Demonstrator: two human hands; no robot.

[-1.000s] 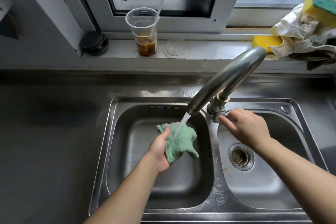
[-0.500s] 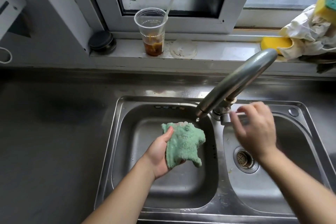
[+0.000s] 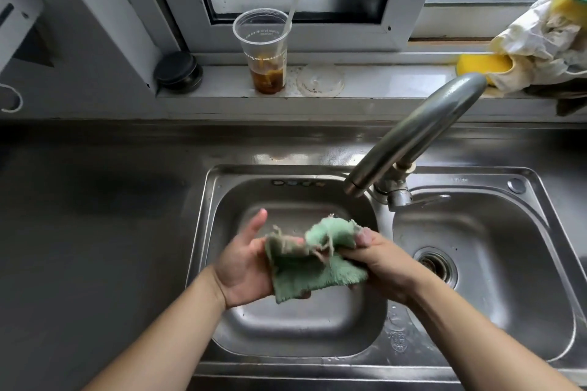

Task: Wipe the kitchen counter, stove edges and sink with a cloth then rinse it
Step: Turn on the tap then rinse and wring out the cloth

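Your left hand [image 3: 244,267] and right hand [image 3: 378,260] both grip the green cloth [image 3: 313,267]; wring it over the sink [image 3: 286,336] basin, faucet [image 3: 413,133] at 1 o'clock.

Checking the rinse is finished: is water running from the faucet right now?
No, the faucet spout shows no stream, and both hands hold the green cloth over the left basin.

fluffy green cloth [image 3: 313,267], glossy steel sink [image 3: 476,263] and faucet [image 3: 413,133], clear plastic cup [image 3: 263,51].

Both forearms bare, no sleeves, rings or watch
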